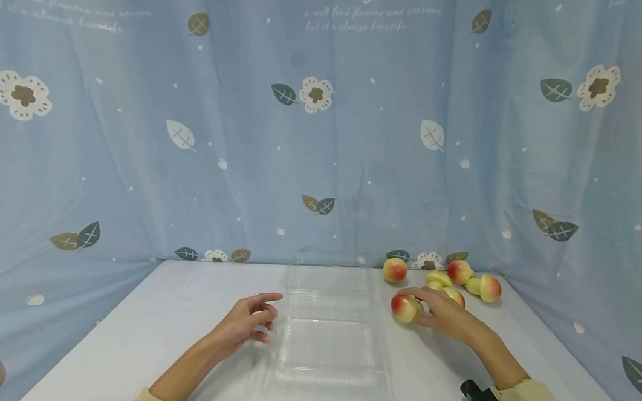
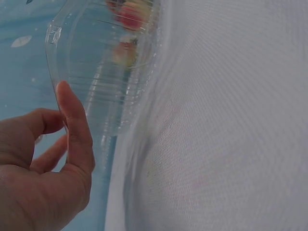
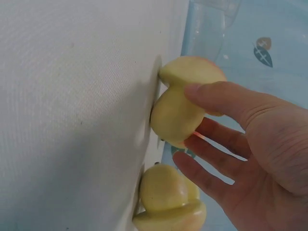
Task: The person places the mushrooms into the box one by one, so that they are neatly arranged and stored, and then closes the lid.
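1. Right hand (image 1: pixel 446 313) curls its fingers (image 3: pixel 226 103) around a peach (image 1: pixel 404 308) on the worktop (image 1: pixel 184 314).
2. Left hand (image 1: pixel 249 321) is relaxed and holds nothing, just beside the open clear box (image 1: pixel 326 346).
3. More peaches (image 1: pixel 471 284) lie near the right hand.

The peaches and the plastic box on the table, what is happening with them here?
A person sits at a white table with an open clear plastic box in front of them. Their right hand curls its fingers round one peach lying on the table to the right of the box; it is not lifted yet. More peaches lie behind it near the curtain. The left hand rests open beside the box's left edge, holding nothing. The box holds nothing so far.
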Action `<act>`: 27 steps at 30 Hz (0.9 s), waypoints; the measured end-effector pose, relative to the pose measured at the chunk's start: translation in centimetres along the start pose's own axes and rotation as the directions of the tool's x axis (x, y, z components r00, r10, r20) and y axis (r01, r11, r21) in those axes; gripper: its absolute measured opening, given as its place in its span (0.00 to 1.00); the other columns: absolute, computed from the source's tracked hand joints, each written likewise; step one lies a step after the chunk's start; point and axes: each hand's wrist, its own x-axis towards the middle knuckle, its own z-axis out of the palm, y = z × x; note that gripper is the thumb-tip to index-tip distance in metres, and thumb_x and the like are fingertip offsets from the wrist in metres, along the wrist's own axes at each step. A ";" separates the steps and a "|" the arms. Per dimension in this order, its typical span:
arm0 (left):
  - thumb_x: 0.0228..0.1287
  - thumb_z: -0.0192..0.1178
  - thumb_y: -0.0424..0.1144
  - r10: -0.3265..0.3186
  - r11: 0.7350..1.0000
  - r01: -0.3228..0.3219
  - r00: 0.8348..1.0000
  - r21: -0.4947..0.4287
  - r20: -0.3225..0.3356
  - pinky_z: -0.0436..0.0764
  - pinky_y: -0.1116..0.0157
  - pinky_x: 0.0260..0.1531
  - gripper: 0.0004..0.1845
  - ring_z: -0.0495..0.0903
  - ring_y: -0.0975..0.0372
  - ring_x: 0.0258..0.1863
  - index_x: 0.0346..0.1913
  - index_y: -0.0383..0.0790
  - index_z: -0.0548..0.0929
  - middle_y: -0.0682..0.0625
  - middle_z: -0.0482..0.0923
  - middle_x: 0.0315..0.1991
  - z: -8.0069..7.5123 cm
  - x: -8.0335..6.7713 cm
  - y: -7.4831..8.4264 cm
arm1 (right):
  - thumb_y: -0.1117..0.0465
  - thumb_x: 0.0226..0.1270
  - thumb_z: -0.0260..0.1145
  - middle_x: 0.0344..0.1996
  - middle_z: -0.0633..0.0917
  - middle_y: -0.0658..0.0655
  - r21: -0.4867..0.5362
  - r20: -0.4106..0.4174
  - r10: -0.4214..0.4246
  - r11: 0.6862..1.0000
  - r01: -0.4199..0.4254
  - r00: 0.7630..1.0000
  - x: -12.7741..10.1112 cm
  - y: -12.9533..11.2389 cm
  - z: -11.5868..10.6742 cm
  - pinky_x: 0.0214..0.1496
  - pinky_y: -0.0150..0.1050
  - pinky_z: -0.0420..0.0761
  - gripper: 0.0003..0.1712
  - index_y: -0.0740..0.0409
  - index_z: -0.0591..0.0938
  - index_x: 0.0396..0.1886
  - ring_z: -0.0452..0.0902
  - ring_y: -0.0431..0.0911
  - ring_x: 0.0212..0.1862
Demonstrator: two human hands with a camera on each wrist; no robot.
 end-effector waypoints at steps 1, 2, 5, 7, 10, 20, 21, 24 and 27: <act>0.68 0.60 0.36 0.001 1.000 -0.001 1.000 0.001 0.000 0.83 0.68 0.26 0.30 0.77 0.62 0.33 0.71 0.37 0.66 0.50 0.73 0.41 0.0 0.0 0.0 | 0.70 0.57 0.72 0.53 0.83 0.54 0.006 0.005 0.008 1.000 -0.008 1.000 0.0 -0.1 -0.1 0.48 0.47 0.83 0.33 0.56 0.76 0.64 0.77 0.48 0.50; 0.69 0.59 0.35 0.001 1.000 -0.001 1.000 0.001 0.000 0.83 0.68 0.26 0.29 0.77 0.62 0.33 0.71 0.37 0.66 0.50 0.73 0.41 0.0 0.0 0.1 | 0.69 0.58 0.71 0.52 0.83 0.54 0.016 0.012 0.015 1.000 -0.015 1.000 0.0 -0.1 -0.2 0.47 0.46 0.83 0.32 0.56 0.75 0.64 0.77 0.47 0.49; 0.69 0.58 0.35 0.002 1.000 -0.002 1.000 0.005 -0.001 0.83 0.68 0.26 0.29 0.77 0.62 0.33 0.71 0.37 0.66 0.49 0.73 0.41 0.0 0.1 0.2 | 0.66 0.61 0.70 0.48 0.83 0.52 0.030 0.015 0.026 0.999 -0.027 1.000 0.1 -0.2 -0.4 0.43 0.40 0.83 0.30 0.58 0.75 0.64 0.77 0.45 0.45; 0.69 0.59 0.35 0.003 1.000 -0.003 1.000 0.005 -0.004 0.83 0.68 0.26 0.29 0.77 0.62 0.32 0.71 0.37 0.67 0.49 0.73 0.41 0.0 0.1 0.2 | 0.64 0.63 0.70 0.44 0.83 0.52 0.030 0.002 0.032 0.999 -0.033 0.999 0.1 -0.2 -0.4 0.40 0.38 0.83 0.28 0.58 0.76 0.64 0.78 0.45 0.43; 0.68 0.61 0.37 0.003 1.000 -0.003 1.000 0.004 -0.007 0.83 0.68 0.26 0.30 0.77 0.62 0.32 0.71 0.37 0.67 0.49 0.74 0.41 0.0 0.1 0.3 | 0.60 0.63 0.71 0.42 0.82 0.52 0.006 -0.023 0.053 0.999 -0.053 0.998 0.2 -0.2 -0.4 0.38 0.35 0.82 0.28 0.57 0.77 0.62 0.78 0.46 0.41; 0.67 0.61 0.36 0.000 1.000 0.000 1.000 0.002 -0.012 0.83 0.68 0.26 0.31 0.77 0.61 0.33 0.71 0.38 0.67 0.48 0.73 0.43 0.0 0.0 0.4 | 0.52 0.59 0.74 0.47 0.83 0.56 -0.109 -0.130 0.121 0.985 -0.135 0.984 0.6 -0.3 0.3 0.36 0.33 0.82 0.27 0.59 0.81 0.55 0.83 0.47 0.38; 0.67 0.61 0.36 -0.001 1.000 0.001 1.000 0.003 -0.012 0.83 0.68 0.26 0.31 0.77 0.61 0.33 0.71 0.38 0.67 0.48 0.74 0.43 0.0 0.0 0.4 | 0.52 0.59 0.74 0.48 0.84 0.57 -0.097 -0.127 0.133 0.985 -0.145 0.983 0.6 -0.3 0.3 0.36 0.32 0.82 0.27 0.59 0.81 0.55 0.83 0.47 0.37; 0.67 0.61 0.37 -0.003 1.000 0.003 1.000 0.001 -0.011 0.83 0.67 0.26 0.31 0.77 0.61 0.33 0.71 0.38 0.67 0.48 0.74 0.43 0.0 0.0 0.3 | 0.54 0.60 0.73 0.50 0.83 0.59 -0.066 -0.108 0.141 0.987 -0.149 0.984 0.6 -0.3 0.3 0.34 0.30 0.81 0.27 0.59 0.80 0.58 0.83 0.46 0.37; 0.67 0.61 0.36 -0.009 1.000 0.009 1.000 -0.001 -0.010 0.83 0.67 0.27 0.30 0.77 0.61 0.33 0.71 0.38 0.67 0.48 0.74 0.43 0.0 0.0 0.2 | 0.58 0.61 0.72 0.51 0.83 0.61 -0.033 -0.093 0.129 0.991 -0.132 0.987 0.4 -0.4 0.4 0.33 0.29 0.80 0.26 0.56 0.79 0.60 0.83 0.45 0.35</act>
